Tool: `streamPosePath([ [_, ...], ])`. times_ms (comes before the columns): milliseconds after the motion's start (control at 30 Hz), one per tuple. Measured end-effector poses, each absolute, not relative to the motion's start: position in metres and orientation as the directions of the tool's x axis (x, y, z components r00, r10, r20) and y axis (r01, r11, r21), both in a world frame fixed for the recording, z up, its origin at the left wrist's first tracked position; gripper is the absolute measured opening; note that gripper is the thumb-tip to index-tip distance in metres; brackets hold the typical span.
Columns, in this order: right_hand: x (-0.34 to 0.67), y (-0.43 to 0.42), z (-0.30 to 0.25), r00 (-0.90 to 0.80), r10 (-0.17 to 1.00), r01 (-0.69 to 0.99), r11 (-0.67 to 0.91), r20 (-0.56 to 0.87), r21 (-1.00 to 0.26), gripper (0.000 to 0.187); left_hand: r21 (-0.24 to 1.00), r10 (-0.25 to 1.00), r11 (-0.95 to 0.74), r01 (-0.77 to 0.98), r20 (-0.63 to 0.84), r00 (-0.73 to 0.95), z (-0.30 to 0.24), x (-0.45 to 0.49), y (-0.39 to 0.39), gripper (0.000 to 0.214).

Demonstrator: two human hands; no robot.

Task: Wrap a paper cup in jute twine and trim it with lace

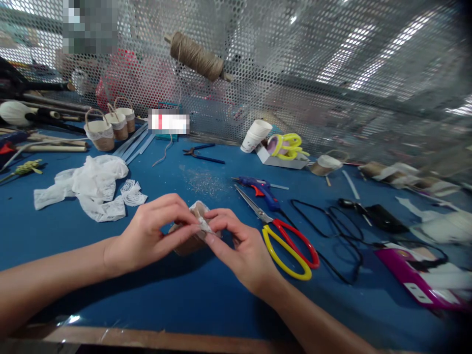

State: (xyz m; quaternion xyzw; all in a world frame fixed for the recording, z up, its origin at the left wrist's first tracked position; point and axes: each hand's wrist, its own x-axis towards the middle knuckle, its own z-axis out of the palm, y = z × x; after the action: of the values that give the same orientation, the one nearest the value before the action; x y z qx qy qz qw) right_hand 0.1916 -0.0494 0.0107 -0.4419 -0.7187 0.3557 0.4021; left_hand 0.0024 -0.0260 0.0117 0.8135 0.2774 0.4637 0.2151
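A small brown paper-covered cup with white lace trim at its rim lies between my hands, low on the table's middle. My left hand pinches the trim between thumb and forefinger. From the other side, my right hand is closed on the same trim, its fingertips almost meeting the left ones. Fingers cover part of the cup and rim. Scissors with one red and one yellow handle lie beside my right hand. A length of loose white lace is heaped beyond my left forearm.
A blue glue gun rests beyond the scissors, its black cord looping right. Pliers, stacked paper cups and several small handled baskets stand or lie farther back. A twine spool hangs at the mesh panel.
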Motion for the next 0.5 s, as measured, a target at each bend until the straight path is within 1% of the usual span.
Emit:
streamPosePath([
  [100, 0.1924, -0.0484, 0.0111, -0.284, 0.911, 0.329, 0.386, 0.299, -0.862, 0.006, 0.838, 0.85, -0.511, 0.194, 0.458, 0.26, 0.012, 0.0012, -0.0226, 0.008],
  [167, 0.193, -0.0478, 0.0112, -0.283, 0.901, 0.318, 0.411, 0.328, -0.854, 0.008, 0.926, 0.92, -0.359, 0.118, 0.33, 0.211, 0.0117, 0.0012, -0.0201, 0.01],
  [233, 0.1935, -0.0474, 0.0112, -0.287, 0.892, 0.315, 0.433, 0.35, -0.844, 0.01, 0.964, 0.948, -0.258, 0.065, 0.24, 0.207, 0.0112, 0.0016, -0.0183, 0.012],
  [300, 0.1939, -0.0474, 0.0111, -0.299, 0.882, 0.316, 0.452, 0.365, -0.834, 0.012, 0.978, 0.957, -0.202, 0.045, 0.188, 0.22, 0.0108, 0.002, -0.0175, 0.013],
  [500, 0.1929, -0.0489, 0.0112, -0.333, 0.855, 0.302, 0.497, 0.399, -0.814, 0.011, 0.991, 0.957, -0.129, 0.027, 0.118, 0.263, 0.0119, 0.0023, -0.0163, 0.017],
])
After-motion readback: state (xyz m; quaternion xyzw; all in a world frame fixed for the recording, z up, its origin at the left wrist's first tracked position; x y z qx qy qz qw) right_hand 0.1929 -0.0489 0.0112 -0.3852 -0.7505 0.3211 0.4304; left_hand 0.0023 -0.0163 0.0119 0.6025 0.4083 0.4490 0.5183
